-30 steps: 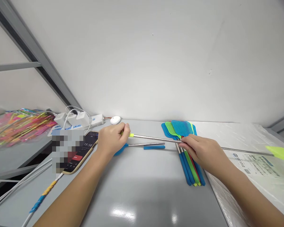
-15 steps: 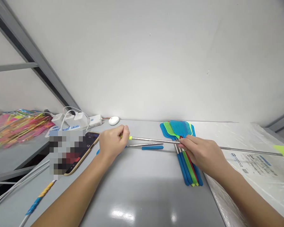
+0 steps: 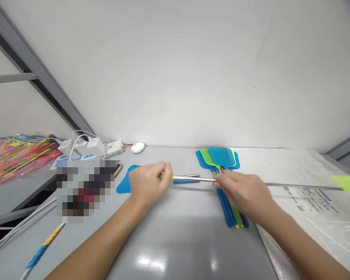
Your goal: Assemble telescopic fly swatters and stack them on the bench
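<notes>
A telescopic fly swatter with a thin metal shaft lies crosswise between my hands. My left hand is closed in a fist round its yellow-green end. Farther along, my right hand pinches the shaft, and the rod runs on to a yellow-green swatter head at the right edge. Behind my left hand, a blue fly swatter rests on the table, partly covered; its blue grip shows behind the held shaft. A stack of blue, green and red fly swatters lies beside and partly beneath my right hand.
On the grey table, a plastic-wrapped package with a printed label takes up the right. At left are a power strip with white plugs, a blurred-out phone, cables and a white oval object. Bagged colourful items lie farther left.
My left hand has moved right, towards my right hand, so less shaft shows between them. The blue swatter head behind my left hand has come into view.
</notes>
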### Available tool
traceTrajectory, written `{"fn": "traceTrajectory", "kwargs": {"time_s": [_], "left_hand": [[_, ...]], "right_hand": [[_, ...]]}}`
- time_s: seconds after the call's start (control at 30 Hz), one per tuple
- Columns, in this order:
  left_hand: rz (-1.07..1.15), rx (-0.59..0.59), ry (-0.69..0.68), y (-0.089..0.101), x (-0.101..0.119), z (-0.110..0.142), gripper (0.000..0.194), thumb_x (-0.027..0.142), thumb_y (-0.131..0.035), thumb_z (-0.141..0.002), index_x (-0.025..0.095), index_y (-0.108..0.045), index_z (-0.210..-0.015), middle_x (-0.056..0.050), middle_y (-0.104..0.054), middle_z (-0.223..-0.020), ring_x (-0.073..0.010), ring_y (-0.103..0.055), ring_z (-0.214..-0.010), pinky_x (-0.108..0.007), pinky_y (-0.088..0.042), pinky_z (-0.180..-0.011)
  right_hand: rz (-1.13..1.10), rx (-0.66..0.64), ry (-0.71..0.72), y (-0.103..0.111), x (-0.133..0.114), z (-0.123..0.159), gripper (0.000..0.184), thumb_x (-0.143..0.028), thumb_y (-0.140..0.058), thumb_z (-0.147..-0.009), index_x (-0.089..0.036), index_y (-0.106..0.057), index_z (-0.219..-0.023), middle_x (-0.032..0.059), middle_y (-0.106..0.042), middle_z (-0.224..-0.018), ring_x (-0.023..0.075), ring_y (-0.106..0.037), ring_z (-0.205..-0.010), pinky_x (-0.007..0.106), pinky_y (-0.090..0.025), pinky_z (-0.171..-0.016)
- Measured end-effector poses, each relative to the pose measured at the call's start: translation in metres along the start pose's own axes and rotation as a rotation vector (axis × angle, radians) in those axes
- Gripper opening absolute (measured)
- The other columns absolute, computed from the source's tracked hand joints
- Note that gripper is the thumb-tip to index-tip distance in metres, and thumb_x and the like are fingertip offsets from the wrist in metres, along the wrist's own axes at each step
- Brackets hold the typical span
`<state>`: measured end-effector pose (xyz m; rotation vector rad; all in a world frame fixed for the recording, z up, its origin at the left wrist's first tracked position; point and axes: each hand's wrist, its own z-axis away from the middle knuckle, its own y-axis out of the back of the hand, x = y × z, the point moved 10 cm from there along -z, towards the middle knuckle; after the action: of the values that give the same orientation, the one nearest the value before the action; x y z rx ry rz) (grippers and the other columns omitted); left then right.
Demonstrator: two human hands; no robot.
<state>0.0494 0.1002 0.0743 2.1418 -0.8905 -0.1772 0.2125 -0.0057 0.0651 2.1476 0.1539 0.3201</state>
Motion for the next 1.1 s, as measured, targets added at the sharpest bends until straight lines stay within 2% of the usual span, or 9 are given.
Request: {"fn": "traceTrajectory", "kwargs": {"time_s": [0.1, 0.17, 0.23, 0.4, 0.57, 0.83, 0.93, 1.1], "left_hand": [[0.081, -0.062, -0.178, -0.008, 0.036, 0.010, 0.041, 0.031, -0.048, -0.090, 0.018, -0.047, -0.051, 0.003, -0.045, -0.043, -0.0083, -0.037, -0.042, -0.028, -0.017, -0.048], [0.090, -0.067, -0.209, -0.009, 0.043, 0.012, 0.041, 0.030, -0.048, -0.091, 0.018, -0.048, -0.052, 0.003, -0.047, -0.043, -0.0081, -0.037, -0.041, -0.028, -0.017, -0.047], [0.082, -0.056, -0.218, -0.008, 0.041, 0.012, 0.041, 0.029, -0.048, -0.091, 0.018, -0.047, -0.052, 0.003, -0.047, -0.043, -0.0081, -0.036, -0.040, -0.028, -0.017, -0.047], [0.022, -0.031, -0.209, -0.003, 0.021, 0.002, 0.040, 0.029, -0.049, -0.090, 0.018, -0.045, -0.051, 0.004, -0.042, -0.042, -0.0081, -0.033, -0.040, -0.028, -0.016, -0.047], [-0.036, 0.015, -0.089, 0.003, -0.018, -0.012, 0.041, 0.028, -0.047, -0.089, 0.017, -0.039, -0.050, 0.004, -0.034, -0.041, -0.0084, -0.029, -0.042, -0.027, -0.017, -0.047], [-0.079, 0.083, 0.098, 0.017, -0.077, -0.025, 0.042, 0.034, -0.044, -0.089, 0.018, -0.032, -0.051, 0.003, -0.031, -0.044, -0.0101, -0.032, -0.045, -0.026, -0.020, -0.050], [-0.058, 0.082, 0.133, 0.017, -0.087, -0.026, 0.042, 0.034, -0.044, -0.089, 0.018, -0.032, -0.052, 0.003, -0.030, -0.044, -0.0099, -0.032, -0.045, -0.026, -0.021, -0.050], [-0.047, 0.063, 0.125, 0.011, -0.085, -0.024, 0.043, 0.035, -0.043, -0.090, 0.018, -0.035, -0.051, 0.003, -0.033, -0.045, -0.0098, -0.034, -0.046, -0.027, -0.020, -0.051]], "right_hand": [[-0.036, -0.028, 0.045, -0.010, -0.022, -0.001, 0.032, -0.028, -0.037, -0.102, -0.020, -0.058, -0.079, -0.0007, -0.056, -0.067, 0.0119, -0.050, -0.057, 0.029, -0.021, -0.050], [-0.045, -0.026, 0.048, -0.014, -0.030, -0.002, 0.032, -0.029, -0.038, -0.102, -0.019, -0.059, -0.080, -0.0009, -0.055, -0.066, 0.0120, -0.050, -0.057, 0.029, -0.021, -0.049], [-0.070, -0.038, 0.040, -0.017, -0.031, -0.003, 0.032, -0.031, -0.037, -0.102, -0.019, -0.059, -0.082, -0.0011, -0.055, -0.066, 0.0120, -0.050, -0.056, 0.029, -0.021, -0.049], [-0.119, -0.075, -0.012, -0.017, -0.020, -0.004, 0.032, -0.033, -0.037, -0.102, -0.020, -0.062, -0.089, -0.0004, -0.061, -0.071, 0.0123, -0.053, -0.059, 0.027, -0.024, -0.051], [-0.074, -0.069, -0.087, -0.011, 0.001, -0.002, 0.029, -0.033, -0.038, -0.101, -0.022, -0.064, -0.094, -0.0005, -0.064, -0.074, 0.0125, -0.055, -0.059, 0.027, -0.024, -0.052], [-0.021, -0.028, -0.157, -0.005, 0.036, 0.002, 0.030, -0.038, -0.043, -0.100, -0.021, -0.066, -0.091, -0.0006, -0.065, -0.074, 0.0119, -0.057, -0.061, 0.026, -0.026, -0.051], [-0.029, -0.019, -0.144, -0.005, 0.040, 0.003, 0.030, -0.037, -0.042, -0.100, -0.021, -0.067, -0.092, -0.0012, -0.064, -0.073, 0.0113, -0.056, -0.059, 0.026, -0.026, -0.050], [-0.015, -0.002, -0.089, -0.004, 0.032, 0.004, 0.027, -0.036, -0.043, -0.100, -0.022, -0.066, -0.100, -0.0027, -0.061, -0.070, 0.0111, -0.054, -0.056, 0.026, -0.025, -0.049]]}}
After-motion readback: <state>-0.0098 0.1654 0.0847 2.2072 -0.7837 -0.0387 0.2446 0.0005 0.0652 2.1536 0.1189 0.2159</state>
